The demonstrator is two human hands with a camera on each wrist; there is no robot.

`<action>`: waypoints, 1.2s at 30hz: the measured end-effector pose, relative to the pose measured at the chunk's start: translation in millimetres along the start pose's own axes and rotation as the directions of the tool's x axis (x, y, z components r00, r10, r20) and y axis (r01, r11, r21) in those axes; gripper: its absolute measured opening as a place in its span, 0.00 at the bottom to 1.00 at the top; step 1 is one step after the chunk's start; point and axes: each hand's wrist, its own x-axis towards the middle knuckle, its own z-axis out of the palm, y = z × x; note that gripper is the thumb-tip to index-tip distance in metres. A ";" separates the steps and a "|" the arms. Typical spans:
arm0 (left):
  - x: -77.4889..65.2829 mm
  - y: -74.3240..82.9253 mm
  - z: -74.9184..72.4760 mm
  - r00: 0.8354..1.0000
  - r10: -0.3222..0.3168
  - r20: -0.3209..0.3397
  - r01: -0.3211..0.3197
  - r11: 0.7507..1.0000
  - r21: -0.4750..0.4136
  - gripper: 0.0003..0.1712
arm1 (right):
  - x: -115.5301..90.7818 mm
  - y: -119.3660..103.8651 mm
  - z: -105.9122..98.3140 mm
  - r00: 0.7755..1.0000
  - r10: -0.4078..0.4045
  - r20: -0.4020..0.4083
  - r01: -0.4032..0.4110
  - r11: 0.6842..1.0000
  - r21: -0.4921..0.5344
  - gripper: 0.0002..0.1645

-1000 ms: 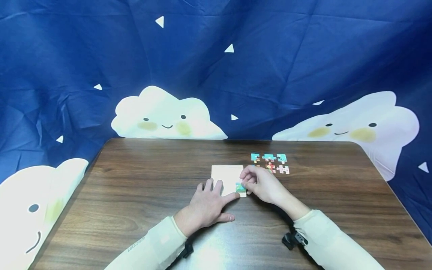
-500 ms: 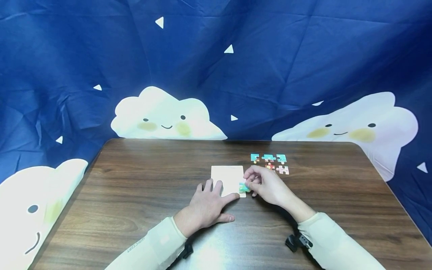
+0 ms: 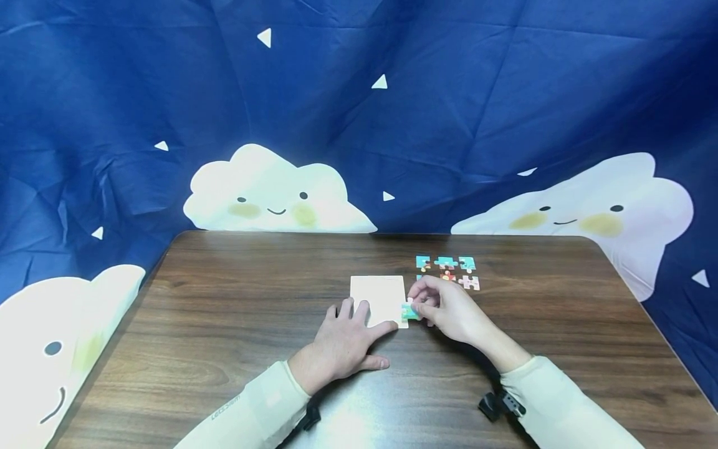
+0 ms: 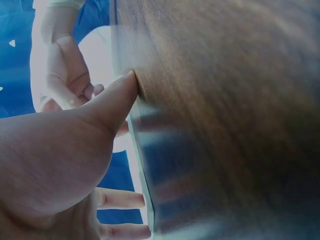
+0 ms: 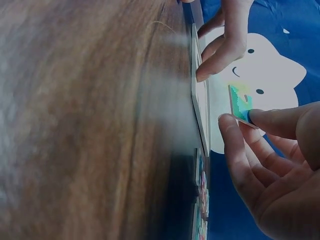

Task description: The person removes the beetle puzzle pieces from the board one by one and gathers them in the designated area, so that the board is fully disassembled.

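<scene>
My right hand pinches a green and blue jigsaw piece at the right edge of a pale puzzle board. In the right wrist view, thumb and fingertips hold this jigsaw piece tilted and raised clear of the board. Spread out, my left hand has its fingertips on the lower part of the board, and its thumb touches the table. The left wrist view shows that thumb against the wood.
Several loose jigsaw pieces lie in rows behind my right hand, which partly hides one. The brown wooden table ends at a blue cloth backdrop printed with white clouds.
My right hand has lifted the jigsaw piece off the board's lower right part and drawn it slightly to the right. The left hand has stayed in place.
</scene>
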 end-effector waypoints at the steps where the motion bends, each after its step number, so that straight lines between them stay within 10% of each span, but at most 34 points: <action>1: 0.0 0.1 0.1 1.000 0.000 -0.004 0.000 1.000 0.001 0.40 | -0.4 0.3 -0.5 1.000 -0.003 -0.001 0.003 1.000 -0.001 0.06; 36: 0.2 0.7 -1.2 1.000 -0.001 -0.003 0.001 1.000 0.008 0.40 | -13.5 7.9 -19.9 0.998 -0.032 -0.052 0.031 0.999 -0.025 0.06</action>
